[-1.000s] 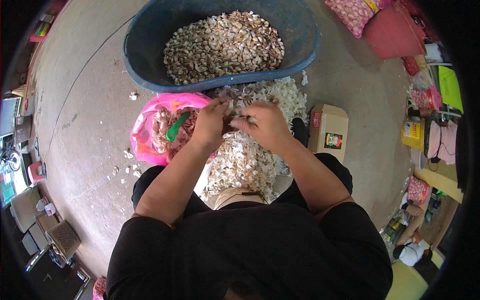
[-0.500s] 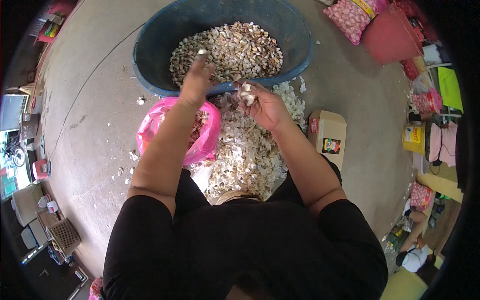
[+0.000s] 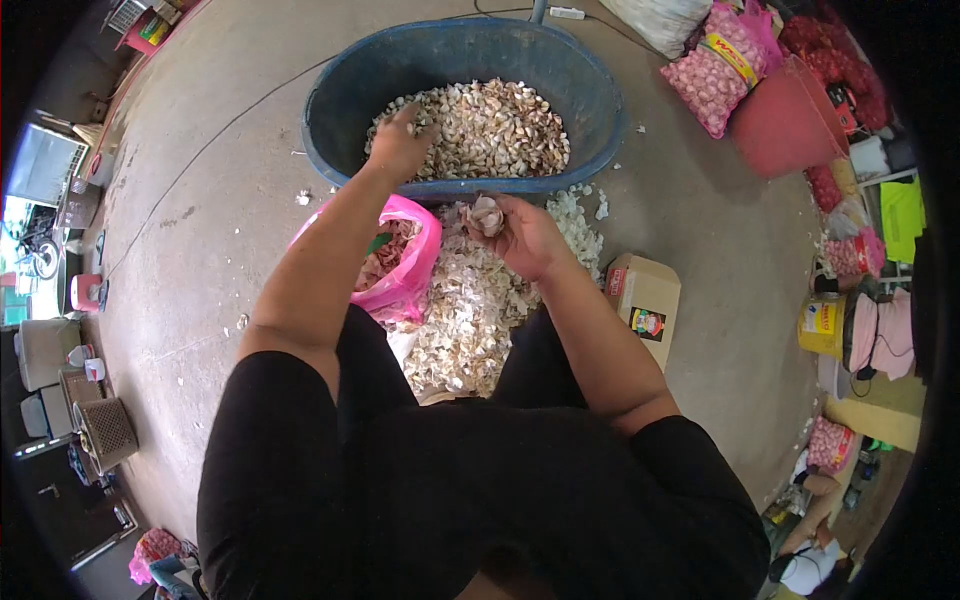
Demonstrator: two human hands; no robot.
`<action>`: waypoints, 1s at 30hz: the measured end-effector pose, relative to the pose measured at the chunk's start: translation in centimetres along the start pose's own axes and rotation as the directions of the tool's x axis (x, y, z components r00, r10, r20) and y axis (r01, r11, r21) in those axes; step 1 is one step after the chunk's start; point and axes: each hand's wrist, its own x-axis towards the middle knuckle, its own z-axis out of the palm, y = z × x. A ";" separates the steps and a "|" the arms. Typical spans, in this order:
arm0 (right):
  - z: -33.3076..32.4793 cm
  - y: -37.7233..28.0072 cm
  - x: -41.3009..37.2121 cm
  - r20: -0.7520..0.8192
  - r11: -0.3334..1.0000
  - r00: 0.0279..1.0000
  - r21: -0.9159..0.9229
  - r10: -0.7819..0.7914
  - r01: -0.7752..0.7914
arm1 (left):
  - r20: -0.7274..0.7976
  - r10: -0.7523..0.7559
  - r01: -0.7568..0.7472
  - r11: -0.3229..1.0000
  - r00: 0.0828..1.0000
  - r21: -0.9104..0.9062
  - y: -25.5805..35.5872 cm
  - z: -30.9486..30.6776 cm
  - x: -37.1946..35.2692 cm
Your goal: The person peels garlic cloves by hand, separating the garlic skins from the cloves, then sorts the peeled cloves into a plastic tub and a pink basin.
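My left hand point(image 3: 402, 148) reaches over the near left side of the blue tub, its fingers spread just above a heap of garlic cloves point(image 3: 495, 128). My right hand point(image 3: 527, 237) is closed around a partly broken garlic bulb point(image 3: 487, 217), with papery skin around it. That bulb is in front of the near rim of the blue tub point(image 3: 470, 187). Below the right hand, a pile of garlic skins point(image 3: 470, 320) lies between my legs. A pink plastic bag point(image 3: 412, 270) with reddish skins inside stands under my left forearm, which hides part of it.
A cardboard box point(image 3: 645, 300) sits on the floor to the right. Farther right are a red bucket point(image 3: 785, 118), a pink net sack of garlic point(image 3: 708, 88) and a yellow pail point(image 3: 822, 322). A cable point(image 3: 205, 150) crosses the floor at left. Plastic crates point(image 3: 105, 432) stand at the left edge.
A white clove at my left fingertips is no longer seen there, and those fingers have spread over the heap. My right hand still holds the bulb, now turned. The whole view has shifted slightly.
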 end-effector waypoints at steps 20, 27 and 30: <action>2.7 6.7 -4.1 0.095 0.061 0.815 -0.986 -0.572 0.158 | 0.478 0.023 0.353 0.642 0.878 -0.680 3.4 -2.6 -16.0; 3.1 4.7 -1.4 -0.068 0.558 0.930 -0.814 -0.362 0.158 | 0.565 0.010 0.552 0.203 0.825 -0.809 1.4 -2.1 -14.0; 2.4 3.4 0.1 -0.138 0.922 0.989 -0.387 -0.059 0.001 | 0.563 0.032 0.550 0.169 0.826 -0.818 0.5 -2.5 -12.7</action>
